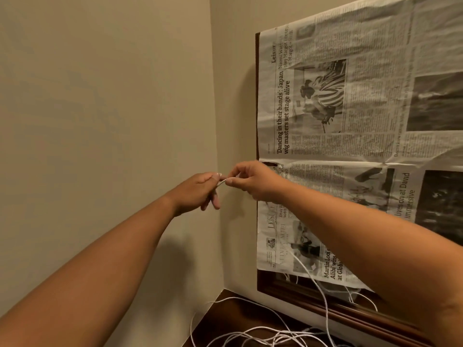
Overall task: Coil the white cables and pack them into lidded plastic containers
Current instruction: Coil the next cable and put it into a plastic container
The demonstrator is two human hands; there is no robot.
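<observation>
A thin white cable [316, 281] hangs from my raised hands down to a loose tangle of white cables [265, 334] on the dark wooden surface [225, 319] at the bottom. My left hand [200, 191] pinches a short stretch of the cable between thumb and fingers. My right hand [253, 181] pinches the same stretch just to the right, fingertips nearly touching the left hand's. Both hands are held up in front of the wall corner. No plastic container is in view.
A wood-framed mirror [323, 309] covered with taped newspaper sheets [350, 121] hangs on the right wall. Beige walls meet in a corner [215, 108] behind my hands. My forearms cross much of the lower view.
</observation>
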